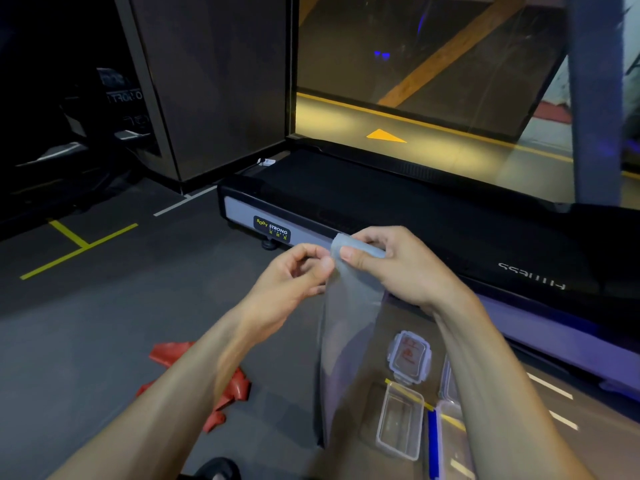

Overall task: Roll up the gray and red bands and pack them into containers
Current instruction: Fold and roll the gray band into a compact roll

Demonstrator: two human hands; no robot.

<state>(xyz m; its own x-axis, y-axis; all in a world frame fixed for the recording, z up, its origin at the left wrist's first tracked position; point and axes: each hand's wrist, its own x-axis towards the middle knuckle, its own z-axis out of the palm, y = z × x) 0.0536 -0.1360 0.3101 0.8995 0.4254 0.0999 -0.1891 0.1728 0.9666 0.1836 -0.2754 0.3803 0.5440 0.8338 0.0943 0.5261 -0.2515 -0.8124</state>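
Observation:
A translucent gray band (346, 327) hangs down from my two hands in mid-air, its top end turned into a small roll. My right hand (391, 261) grips that roll with thumb and fingers. My left hand (298, 275) pinches the band's left edge just below the roll. The red band (207, 382) lies crumpled on the dark floor under my left forearm. On the floor to the lower right stand an open clear container (401, 420) and a clear lid (410, 356) with clips. Another container (450, 382) is partly hidden behind my right forearm.
A black treadmill deck (381, 202) marked Body Strong runs across the floor right behind my hands. A dark pillar (207, 84) stands at the back left. Yellow lines (79, 247) mark the floor on the left. A dark shoe tip (218, 469) shows at the bottom edge.

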